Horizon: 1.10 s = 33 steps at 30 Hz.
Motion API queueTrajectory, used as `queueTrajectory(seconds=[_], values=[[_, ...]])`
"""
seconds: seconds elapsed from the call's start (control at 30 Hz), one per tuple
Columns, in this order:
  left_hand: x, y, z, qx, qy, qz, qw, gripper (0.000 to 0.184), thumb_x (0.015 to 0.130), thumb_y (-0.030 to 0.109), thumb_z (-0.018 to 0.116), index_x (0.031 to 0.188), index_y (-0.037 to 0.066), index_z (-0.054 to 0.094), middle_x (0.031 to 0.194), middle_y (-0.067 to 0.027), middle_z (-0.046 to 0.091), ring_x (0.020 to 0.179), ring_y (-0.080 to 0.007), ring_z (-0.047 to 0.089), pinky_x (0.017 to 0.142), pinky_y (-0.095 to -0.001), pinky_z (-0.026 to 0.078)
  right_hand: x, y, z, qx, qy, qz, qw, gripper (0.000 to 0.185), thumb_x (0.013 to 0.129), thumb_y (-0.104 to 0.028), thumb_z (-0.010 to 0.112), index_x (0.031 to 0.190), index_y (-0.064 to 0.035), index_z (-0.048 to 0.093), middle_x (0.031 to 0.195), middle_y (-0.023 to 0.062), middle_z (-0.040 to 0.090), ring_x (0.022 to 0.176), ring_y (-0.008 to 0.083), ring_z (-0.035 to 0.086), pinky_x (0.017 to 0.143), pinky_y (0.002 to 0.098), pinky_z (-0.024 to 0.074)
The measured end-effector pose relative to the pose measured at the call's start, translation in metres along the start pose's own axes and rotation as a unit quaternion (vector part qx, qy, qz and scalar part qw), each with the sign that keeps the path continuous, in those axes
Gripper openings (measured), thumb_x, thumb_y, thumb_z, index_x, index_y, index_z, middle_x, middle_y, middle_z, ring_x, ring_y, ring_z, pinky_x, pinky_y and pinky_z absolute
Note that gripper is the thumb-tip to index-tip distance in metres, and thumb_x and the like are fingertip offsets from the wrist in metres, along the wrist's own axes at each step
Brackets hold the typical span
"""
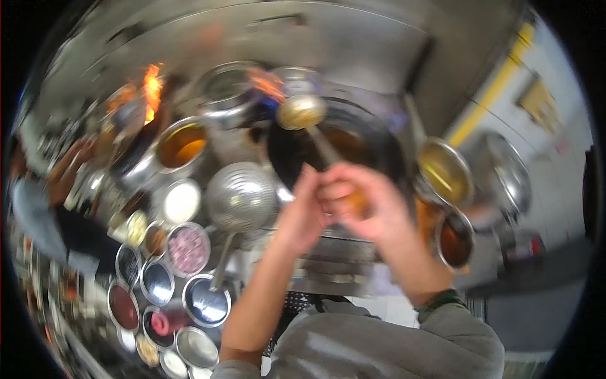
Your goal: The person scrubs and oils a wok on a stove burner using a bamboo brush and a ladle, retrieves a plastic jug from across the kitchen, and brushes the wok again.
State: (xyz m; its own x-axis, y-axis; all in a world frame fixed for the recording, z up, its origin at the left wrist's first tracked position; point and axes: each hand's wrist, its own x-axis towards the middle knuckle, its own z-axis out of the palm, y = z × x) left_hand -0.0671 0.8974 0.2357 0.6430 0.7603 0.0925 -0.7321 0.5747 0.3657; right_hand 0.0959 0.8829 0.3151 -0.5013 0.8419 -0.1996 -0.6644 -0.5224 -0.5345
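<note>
A ladle with yellowish contents or residue in its bowl is raised over the near side of a large black wok. My right hand is wrapped round its handle, and an orange part shows between the fingers. Right beside it, my left hand has its fingers curled in against the right one, with the thumb pointing up. Blur hides what the left fingers hold, if anything. A perforated metal skimmer lies to the left of my hands, its handle towards me.
Flames rise at another person's pan on the left; that person's arm reaches in. A pot of orange liquid, chopped onions and several containers crowd the left. Pots of oil and dark red liquid stand right.
</note>
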Motion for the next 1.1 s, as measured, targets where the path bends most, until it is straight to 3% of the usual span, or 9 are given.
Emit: queueTrajectory(seconds=[0.17,0.27,0.33,0.53,0.67,0.73,0.8,1.0,1.1], values=[[0.048,-0.007,0.013,0.096,0.241,-0.004,0.966,0.021,0.094,0.015,0.067,0.099,-0.004,0.061,0.099,-0.0152,0.067,0.101,-0.027,0.068,0.098,-0.0463,0.057,-0.062,0.04,-0.04,-0.23,0.012,-0.029,0.973,0.038,0.1,-0.04,0.061,0.115,-0.0055,0.063,0.098,0.0073,0.069,0.08,0.0236,0.07,0.062,0.0359,0.0581],[0.035,-0.012,-0.002,0.102,0.245,-0.006,0.964,0.017,0.092,0.009,0.067,0.099,-0.005,0.06,0.093,-0.0116,0.064,0.098,-0.0265,0.067,0.099,-0.0499,0.057,-0.139,0.06,-0.142,-0.847,0.223,-0.05,0.48,0.061,0.095,-0.047,0.064,0.136,-0.0028,0.054,0.121,0.0188,0.062,0.106,0.034,0.067,0.091,0.0477,0.0554],[0.034,-0.014,0.009,0.151,0.265,-0.02,0.952,0.019,0.092,0.013,0.069,0.101,-0.001,0.06,0.099,-0.0116,0.066,0.096,-0.0253,0.068,0.096,-0.0457,0.058,-0.171,0.077,-0.184,-0.825,0.364,0.145,0.407,0.075,0.089,-0.05,0.07,0.142,-0.0017,0.048,0.136,0.0261,0.051,0.115,0.0388,0.062,0.098,0.0512,0.0503],[0.015,0.006,0.015,0.218,0.297,-0.098,0.924,0.037,0.095,0.026,0.069,0.122,0.002,0.059,0.109,-0.0117,0.069,0.089,-0.0207,0.068,0.081,-0.0346,0.059,-0.181,0.094,-0.221,-0.647,0.488,0.123,0.573,0.08,0.088,-0.035,0.069,0.149,0.0039,0.034,0.134,0.0278,0.052,0.115,0.0402,0.062,0.098,0.0516,0.0511],[-0.039,0.069,0.011,0.441,0.31,-0.225,0.812,0.046,0.097,0.018,0.063,0.139,0.004,0.053,0.105,-0.01,0.069,0.08,-0.0156,0.064,0.066,-0.0285,0.055,-0.238,0.082,-0.213,0.029,0.299,-0.156,0.941,0.073,0.091,-0.027,0.067,0.15,-0.0013,0.033,0.133,0.0189,0.057,0.112,0.0302,0.066,0.081,0.0444,0.059],[-0.054,0.102,0.004,0.655,0.255,-0.297,0.647,0.046,0.097,0.015,0.06,0.141,0.003,0.052,0.097,-0.0139,0.07,0.077,-0.0164,0.066,0.064,-0.0303,0.054,-0.234,0.06,-0.175,-0.046,0.275,-0.18,0.943,0.071,0.092,-0.025,0.068,0.151,-0.0038,0.033,0.131,0.0167,0.058,0.108,0.0271,0.067,0.079,0.0418,0.0593],[-0.056,0.123,-0.013,0.972,0.021,-0.063,0.227,0.038,0.098,0.02,0.055,0.131,-0.001,0.057,0.1,-0.0313,0.067,0.079,-0.042,0.07,0.072,-0.0508,0.056,-0.204,0.024,-0.147,-0.171,0.275,-0.18,0.929,0.071,0.093,-0.023,0.069,0.152,-0.0064,0.033,0.126,0.0156,0.061,0.104,0.0246,0.068,0.078,0.0391,0.0591],[-0.015,0.117,0.034,0.956,0.081,-0.147,0.241,0.038,0.101,0.035,0.051,0.109,0.002,0.07,0.095,-0.0252,0.07,0.096,-0.0437,0.067,0.089,-0.0523,0.052,-0.031,-0.064,-0.135,-0.777,0.273,-0.244,0.513,0.046,0.094,-0.03,0.066,0.133,-0.0073,0.063,0.105,0.0216,0.073,0.095,0.0315,0.073,0.079,0.0442,0.0579],[-0.002,0.121,0.054,0.934,0.103,-0.205,0.273,0.04,0.1,0.036,0.053,0.11,0.002,0.071,0.099,-0.0255,0.07,0.098,-0.0433,0.067,0.087,-0.0525,0.051,0.036,-0.072,-0.12,-0.864,0.235,-0.007,0.444,0.027,0.087,-0.019,0.063,0.105,-0.0025,0.075,0.105,0.0213,0.074,0.099,0.037,0.072,0.087,0.0474,0.0563]])
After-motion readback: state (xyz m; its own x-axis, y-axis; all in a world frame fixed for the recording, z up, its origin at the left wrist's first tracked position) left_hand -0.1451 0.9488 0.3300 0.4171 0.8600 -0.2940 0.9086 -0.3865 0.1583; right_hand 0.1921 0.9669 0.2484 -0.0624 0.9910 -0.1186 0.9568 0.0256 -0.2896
